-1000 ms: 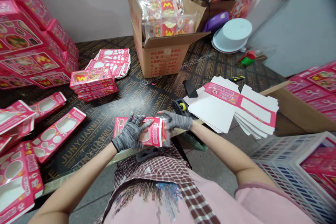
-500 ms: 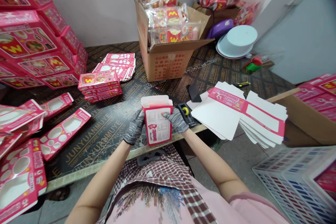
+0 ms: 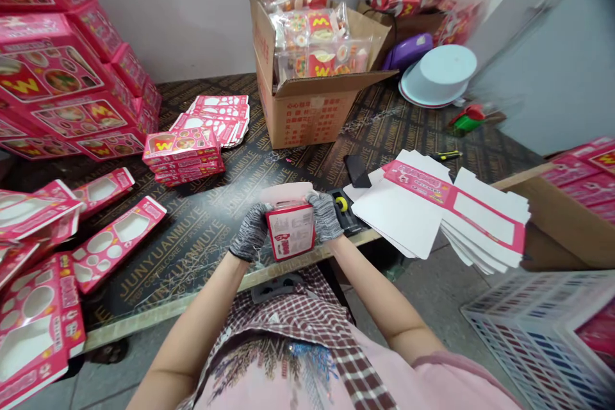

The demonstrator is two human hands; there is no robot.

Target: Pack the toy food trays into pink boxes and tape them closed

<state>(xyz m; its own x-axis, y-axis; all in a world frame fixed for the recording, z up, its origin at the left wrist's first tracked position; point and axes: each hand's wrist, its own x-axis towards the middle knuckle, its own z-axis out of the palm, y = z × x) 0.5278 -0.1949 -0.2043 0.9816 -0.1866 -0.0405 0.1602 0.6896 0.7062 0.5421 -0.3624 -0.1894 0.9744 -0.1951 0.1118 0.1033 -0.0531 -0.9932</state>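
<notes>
At the near edge of the desk (image 3: 211, 218), about midway along it, I see both gloved hands closed on one pink box (image 3: 291, 230). Left hand (image 3: 250, 238): fingers wrapped on the box's left side. Right hand (image 3: 325, 218): fingers clamped on its right side. The box stands on end, held just above the desk edge. Its printed white panel faces me and its top flaps are folded over. I cannot tell whether the top is fully shut.

Just beside the right hand, toward the desk's right end, lies a black tape dispenser (image 3: 344, 208) with a yellow core. Next to it, a stack of flat cartons (image 3: 413, 211) overhangs the near edge, white sides up, with one pink strip across the top sheet. A black phone (image 3: 355, 170) lies just behind that stack. A yellow-handled knife (image 3: 444, 155) lies farther toward the right edge.

Near the far edge, an open cardboard box (image 3: 302, 115) holds clear bags of colourful items. Left of it, at mid-desk, sits a short pile of filled boxes (image 3: 181, 152), with flat blanks behind it. Along the left edge, folded window boxes (image 3: 118, 237) lie scattered and empty, well apart from the hands. Off the desk at lower right stands a white plastic crate (image 3: 538, 327).
</notes>
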